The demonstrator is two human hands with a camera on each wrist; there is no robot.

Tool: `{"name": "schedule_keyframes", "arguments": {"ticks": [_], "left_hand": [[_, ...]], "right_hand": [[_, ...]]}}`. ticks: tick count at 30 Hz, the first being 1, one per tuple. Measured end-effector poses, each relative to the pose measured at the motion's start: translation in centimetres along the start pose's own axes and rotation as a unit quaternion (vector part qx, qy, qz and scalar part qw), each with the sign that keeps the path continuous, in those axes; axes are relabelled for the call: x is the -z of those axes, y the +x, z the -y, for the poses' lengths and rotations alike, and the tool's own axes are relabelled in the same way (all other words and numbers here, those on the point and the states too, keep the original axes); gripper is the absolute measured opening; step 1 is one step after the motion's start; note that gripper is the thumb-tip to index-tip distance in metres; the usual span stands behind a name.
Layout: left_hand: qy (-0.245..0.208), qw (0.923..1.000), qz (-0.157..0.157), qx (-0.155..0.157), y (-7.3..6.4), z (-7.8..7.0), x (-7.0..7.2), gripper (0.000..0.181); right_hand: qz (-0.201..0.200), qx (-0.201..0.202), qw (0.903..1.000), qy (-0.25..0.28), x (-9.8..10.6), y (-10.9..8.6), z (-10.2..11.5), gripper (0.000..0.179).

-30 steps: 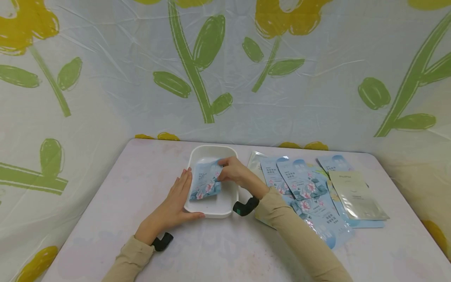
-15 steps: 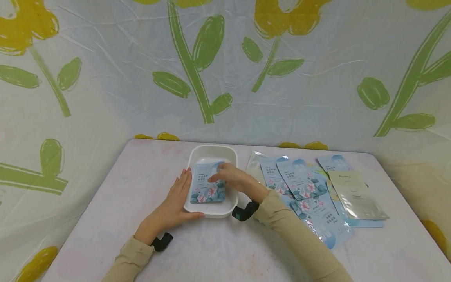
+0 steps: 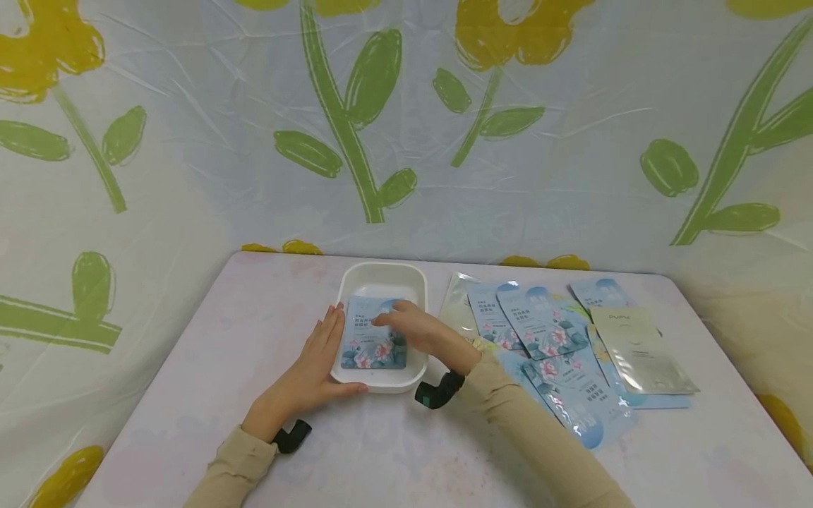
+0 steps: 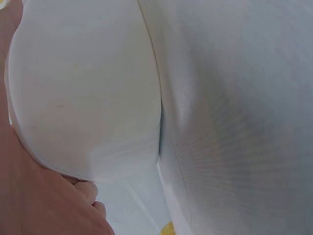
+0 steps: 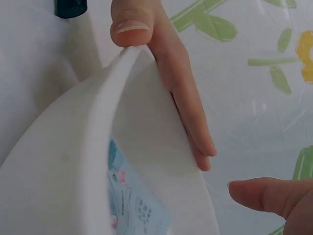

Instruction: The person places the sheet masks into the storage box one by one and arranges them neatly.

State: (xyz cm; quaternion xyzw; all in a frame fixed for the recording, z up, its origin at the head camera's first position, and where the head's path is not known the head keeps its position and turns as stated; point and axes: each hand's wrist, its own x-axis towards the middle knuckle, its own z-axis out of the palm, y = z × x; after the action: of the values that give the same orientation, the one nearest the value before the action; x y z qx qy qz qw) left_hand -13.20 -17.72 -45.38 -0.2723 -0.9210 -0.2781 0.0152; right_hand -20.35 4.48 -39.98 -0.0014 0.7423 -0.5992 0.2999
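Note:
A blue sheet mask packet point(image 3: 375, 342) with pink flowers lies face up in a white plastic tray point(image 3: 383, 381). My left hand point(image 3: 311, 363) rests against the tray's left side, fingers straight along the outer wall, thumb at the near end. In the right wrist view the left thumb point(image 5: 132, 32) touches the rim. My right hand point(image 3: 425, 328) is over the tray's right side, above the packet's upper right corner. Its extended thumb point(image 5: 259, 196) shows apart from the packet; its other fingers are partly hidden. The left wrist view shows mostly the tray's outer wall point(image 4: 88, 93).
Right of the tray lies a loose, overlapping pile of blue mask packets point(image 3: 540, 321), with a shiny pale gold packet point(image 3: 641, 349) on top at the right. A silvery packet point(image 3: 459, 303) pokes out next to the tray. A flowered cloth point(image 3: 508, 190) hangs behind the table.
My right hand has let go of the packet's upper right edge. The packet, tilted before, now lies flat and straighter in the tray. My left hand has stayed in place.

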Motion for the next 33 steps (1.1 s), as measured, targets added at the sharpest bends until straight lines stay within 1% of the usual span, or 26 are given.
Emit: {"name": "schedule_keyframes", "arguments": {"ticks": [4,7,10,15,19,23,27,30,33], "left_hand": [[0.000,1.0000,-0.003,-0.005,0.0,0.0,-0.1,0.126],[0.000,0.9999,-0.005,-0.009,-0.1,0.1,-0.2,0.126],[0.000,0.9999,-0.008,-0.009,-0.1,0.3,-0.3,0.126],[-0.004,1.0000,-0.008,0.000,-0.1,0.3,-0.3,0.127],[-0.010,0.9999,-0.002,0.010,-0.1,0.2,-0.1,0.128],[-0.011,0.9998,0.003,0.014,0.0,0.1,-0.1,0.128],[-0.009,0.9999,-0.002,0.007,0.0,0.1,-0.1,0.129],[-0.006,1.0000,-0.004,0.004,0.0,0.1,-0.1,0.129],[-0.004,1.0000,-0.003,0.005,0.0,0.1,-0.2,0.129]], "right_hand": [[-0.001,0.013,0.9997,-0.019,0.4,-0.4,0.3,0.076],[0.002,0.018,0.9995,-0.024,0.8,-1.0,0.9,0.077],[0.010,0.028,0.9992,-0.026,1.1,-1.7,1.5,0.074],[0.021,0.066,0.9967,-0.042,1.9,-2.7,2.3,0.069],[0.016,0.101,0.9935,-0.050,3.2,-3.4,2.5,0.063],[0.000,0.147,0.9881,-0.046,4.7,-4.0,2.1,0.056],[-0.043,0.195,0.9784,-0.055,6.2,-4.5,1.5,0.052],[-0.078,0.220,0.9699,-0.069,7.4,-4.9,0.7,0.050],[-0.104,0.236,0.9634,-0.073,9.0,-5.1,-0.3,0.049]]}}
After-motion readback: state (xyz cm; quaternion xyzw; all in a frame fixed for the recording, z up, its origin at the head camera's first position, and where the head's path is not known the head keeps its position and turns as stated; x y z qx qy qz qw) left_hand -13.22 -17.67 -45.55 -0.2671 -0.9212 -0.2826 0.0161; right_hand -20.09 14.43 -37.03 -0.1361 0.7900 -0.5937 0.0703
